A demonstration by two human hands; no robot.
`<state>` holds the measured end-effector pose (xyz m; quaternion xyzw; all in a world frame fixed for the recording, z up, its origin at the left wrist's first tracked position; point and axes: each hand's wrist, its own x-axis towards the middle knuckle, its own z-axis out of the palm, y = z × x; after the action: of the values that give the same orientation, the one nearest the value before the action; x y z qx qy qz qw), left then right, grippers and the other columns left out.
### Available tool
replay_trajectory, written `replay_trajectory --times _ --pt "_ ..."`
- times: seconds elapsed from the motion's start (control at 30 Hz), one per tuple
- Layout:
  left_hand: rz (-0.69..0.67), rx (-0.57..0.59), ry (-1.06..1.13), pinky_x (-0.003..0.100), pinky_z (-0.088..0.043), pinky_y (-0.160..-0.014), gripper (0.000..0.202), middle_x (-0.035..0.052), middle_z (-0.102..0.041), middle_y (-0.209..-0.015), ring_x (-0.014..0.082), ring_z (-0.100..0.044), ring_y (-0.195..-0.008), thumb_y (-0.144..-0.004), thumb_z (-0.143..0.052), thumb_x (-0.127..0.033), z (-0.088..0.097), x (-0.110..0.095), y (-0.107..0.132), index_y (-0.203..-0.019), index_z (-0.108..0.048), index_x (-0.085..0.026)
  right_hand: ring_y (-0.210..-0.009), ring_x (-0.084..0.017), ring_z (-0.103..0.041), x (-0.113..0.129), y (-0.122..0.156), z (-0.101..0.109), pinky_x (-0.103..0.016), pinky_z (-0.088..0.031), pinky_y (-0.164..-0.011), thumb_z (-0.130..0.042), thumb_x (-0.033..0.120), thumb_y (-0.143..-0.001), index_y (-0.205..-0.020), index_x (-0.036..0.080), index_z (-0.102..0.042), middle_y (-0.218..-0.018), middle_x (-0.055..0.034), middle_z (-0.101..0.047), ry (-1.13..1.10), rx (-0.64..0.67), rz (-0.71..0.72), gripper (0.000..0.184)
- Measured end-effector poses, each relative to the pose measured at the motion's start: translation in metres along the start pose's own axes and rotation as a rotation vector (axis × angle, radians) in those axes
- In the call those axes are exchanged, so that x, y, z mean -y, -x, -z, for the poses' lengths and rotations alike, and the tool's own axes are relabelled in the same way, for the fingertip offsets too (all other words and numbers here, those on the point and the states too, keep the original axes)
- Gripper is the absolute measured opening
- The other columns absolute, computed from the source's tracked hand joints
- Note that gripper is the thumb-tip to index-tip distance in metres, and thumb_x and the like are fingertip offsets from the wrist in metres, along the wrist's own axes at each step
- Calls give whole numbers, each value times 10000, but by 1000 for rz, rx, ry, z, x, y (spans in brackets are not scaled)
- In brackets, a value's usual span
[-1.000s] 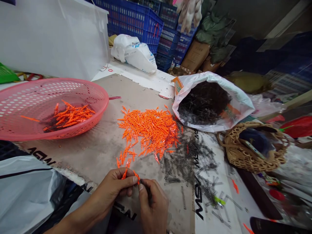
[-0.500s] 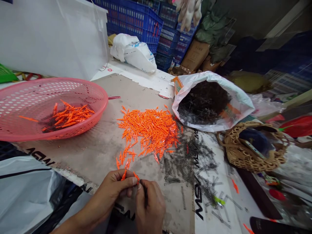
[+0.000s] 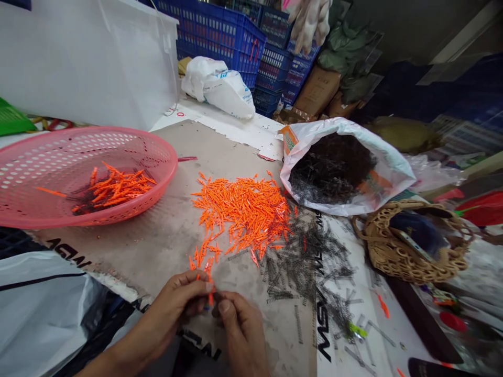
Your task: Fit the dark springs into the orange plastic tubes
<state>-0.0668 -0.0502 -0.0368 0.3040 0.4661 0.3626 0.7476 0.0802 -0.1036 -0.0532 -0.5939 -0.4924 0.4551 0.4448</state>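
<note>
Between the thumb and fingers of my left hand (image 3: 178, 296) is a small orange plastic piece (image 3: 210, 298), pointing down, with a second bit of orange showing by the fingertips. Close beside it, my right hand (image 3: 243, 327) has thumb and fingers pinched together; whatever they grip is hidden. Just beyond both hands lies a heap of matching orange pieces (image 3: 243, 209). Dark thin coil springs (image 3: 294, 262) are scattered to the right of the heap. On the left, a pink perforated basket (image 3: 167, 173) contains more orange pieces mixed with dark springs.
A white sack (image 3: 393, 170) full of dark springs lies open at the back right, beside a woven basket (image 3: 377, 251) holding a phone. A white plastic bag (image 3: 220, 86) sits at the back, before blue crates (image 3: 220, 31). A white bin (image 3: 86, 63) stands back left.
The orange piece in my left hand has turned to point downward. My right hand has drawn slightly away from it, and the whole view has shifted a little.
</note>
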Motion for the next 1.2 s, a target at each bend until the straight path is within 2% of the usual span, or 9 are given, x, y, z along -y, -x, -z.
replay_trajectory --times 0.13,0.23,0.3,0.37,0.47,0.53,0.67,0.93,1.2 --pt "10 -9 138 219 -361 -473 141 -17 -615 -641 141 -543 -567 -730 -639 -323 26 -23 -7 -679 -617 -194 -912 -205 -613 -6 -22 9 -291 -471 -796 -427 173 -926 -1053 184 -663 -1002 -90 -663 559 -209 280 269" --pt "-19 -83 41 215 -317 -451 201 -71 -506 -519 111 -452 -450 -746 -649 -376 37 -33 -11 -665 -569 -210 -972 -271 -585 -10 -48 10 -362 -463 -827 -464 65 -854 -988 167 -683 -1063 -135 -649 844 -239 317 277" --pt "-74 -116 -192 214 -270 -444 235 -89 -435 -446 98 -380 -405 -751 -652 -398 35 -33 -13 -643 -573 -205 -941 -287 -578 -12 -57 8 -381 -461 -806 -474 24 -826 -914 174 -692 -1001 -128 -660 884 -213 322 279" --pt "-176 -116 -501 228 -318 -493 219 -58 -516 -474 128 -465 -465 -761 -633 -384 30 -30 -16 -643 -612 -199 -873 -279 -577 -13 -58 6 -372 -462 -762 -479 14 -823 -844 180 -686 -913 -110 -660 919 -183 329 266" --pt "-359 -132 -954 300 -430 -691 174 35 -717 -765 230 -642 -751 -800 -565 -315 21 -22 -22 -775 -692 -198 -841 -256 -571 -10 -54 6 -344 -464 -739 -492 18 -833 -864 174 -679 -888 -97 -644 945 -162 331 246" --pt "-429 -134 -1196 348 -442 -777 227 77 -736 -917 273 -660 -882 -844 -518 -292 19 -17 -26 -927 -707 -198 -882 -242 -566 -5 -54 6 -327 -461 -761 -496 17 -841 -985 190 -674 -949 -84 -636 960 -133 348 287" --pt "-498 -93 -1481 334 -449 -702 299 91 -694 -922 261 -659 -823 -925 -412 -267 18 -10 -30 -980 -701 -211 -915 -240 -549 -1 -61 7 -332 -446 -784 -520 20 -837 -953 212 -672 -987 -67 -637 1004 -62 397 271" --pt "-737 -119 -1342 262 -396 -635 233 63 -663 -934 190 -627 -718 -891 -498 -238 17 -3 -27 -921 -727 -265 -855 -227 -523 -7 -36 13 -343 -434 -768 -439 29 -863 -901 199 -612 -897 -50 -644 857 -125 431 245" --pt "-727 -168 -1053 274 -434 -697 141 31 -747 -837 224 -667 -755 -825 -586 -249 10 -13 -24 -873 -718 -255 -860 -216 -539 -10 -30 17 -328 -453 -757 -437 21 -857 -936 203 -618 -908 -58 -635 749 -196 455 268"
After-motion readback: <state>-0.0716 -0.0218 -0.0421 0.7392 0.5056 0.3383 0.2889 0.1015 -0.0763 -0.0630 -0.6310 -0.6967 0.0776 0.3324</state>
